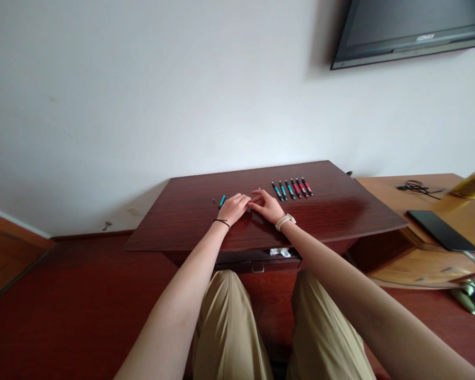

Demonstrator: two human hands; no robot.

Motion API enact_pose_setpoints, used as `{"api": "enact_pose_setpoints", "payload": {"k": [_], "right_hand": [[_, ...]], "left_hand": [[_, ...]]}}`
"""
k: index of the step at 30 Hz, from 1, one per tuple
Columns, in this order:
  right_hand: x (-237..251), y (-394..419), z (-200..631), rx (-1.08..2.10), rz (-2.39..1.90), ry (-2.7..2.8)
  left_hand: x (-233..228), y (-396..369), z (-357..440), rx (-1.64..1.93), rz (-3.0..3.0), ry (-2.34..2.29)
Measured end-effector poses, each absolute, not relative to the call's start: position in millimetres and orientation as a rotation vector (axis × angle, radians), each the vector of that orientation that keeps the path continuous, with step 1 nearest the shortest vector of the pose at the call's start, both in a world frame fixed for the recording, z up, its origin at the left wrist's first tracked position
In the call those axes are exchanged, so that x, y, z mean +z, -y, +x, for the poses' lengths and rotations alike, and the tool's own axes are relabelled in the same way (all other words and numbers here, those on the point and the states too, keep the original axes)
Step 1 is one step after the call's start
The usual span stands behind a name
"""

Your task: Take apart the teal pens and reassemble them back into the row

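Nearest the camera, tan trousered knees sit under the front edge of the dark red-brown wooden counter point(190, 221), where a shallow drawer point(257, 259) stands slightly open with something white inside.

Just beyond that edge, both hands meet near the middle of the counter. The left hand point(233, 207), a thin black band at its wrist, curls over something small. The right hand point(268, 207), with a pale watch at its wrist, touches it fingertip to fingertip. The fingers of both look bent inward and pinched together, but what they grip is hidden between them; I cannot tell what it is.

Judging by what lies around, the hands seem busy with one pen or a part of one. Just left of the left hand lies a single teal pen point(222, 201), with a tiny dark piece point(213, 200) beside it. Right of the right hand, a tidy row of teal and red pens point(292, 188) lies toward the far edge, pens close side by side. A next move would call for a fine pinch and a short reach either way.

Bare counter surface lies left of the lone pen and right of the row. Past the right edge, a lighter wooden desk point(383, 192) carries a black phone point(441, 230) and a cable point(417, 187).
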State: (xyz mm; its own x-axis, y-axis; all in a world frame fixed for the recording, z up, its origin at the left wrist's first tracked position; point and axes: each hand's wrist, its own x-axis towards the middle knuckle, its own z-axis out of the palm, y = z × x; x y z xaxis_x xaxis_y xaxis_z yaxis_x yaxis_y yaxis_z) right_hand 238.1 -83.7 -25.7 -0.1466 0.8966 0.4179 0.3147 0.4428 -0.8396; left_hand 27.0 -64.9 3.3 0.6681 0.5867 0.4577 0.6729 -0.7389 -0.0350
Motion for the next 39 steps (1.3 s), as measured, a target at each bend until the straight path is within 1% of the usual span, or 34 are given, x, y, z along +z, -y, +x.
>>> {"api": "enact_pose_setpoints", "payload": {"k": [4,11,17,21,25,28,32,36,39], "right_hand": [[-24.2,84.5,238.5,0.69,-1.092,1.701],[-24.2,84.3,238.4,0.658,-1.144,1.714],[-24.9,84.4,238.2,0.637,-1.136,1.728],[-25.1,84.2,238.4,0.63,-1.135,1.687],[-23.2,84.9,239.4,0.628,-1.119,1.635],[-22.2,85.3,241.5,0.62,-1.096,1.607],[-23.0,84.8,243.1,0.619,-1.092,1.574],[-26.3,83.1,243.0,0.624,-1.088,1.575],[-28.3,81.9,242.8,0.64,-1.081,1.572]], "left_hand": [[6.2,67.5,28.2,-0.545,-2.701,1.001],[9.0,69.2,30.7,-0.532,-2.709,0.899],[8.3,68.2,32.1,-0.478,-2.693,0.907],[6.1,67.2,31.0,-0.583,-2.61,1.111],[2.0,66.5,27.0,-0.708,-2.343,1.468],[-3.7,64.8,25.0,-0.793,-2.172,1.641],[-10.1,62.0,24.3,-0.858,-2.065,1.731],[-12.8,59.8,23.1,-0.836,-2.034,1.827],[-13.9,57.5,21.6,-0.837,-2.059,1.803]]}}
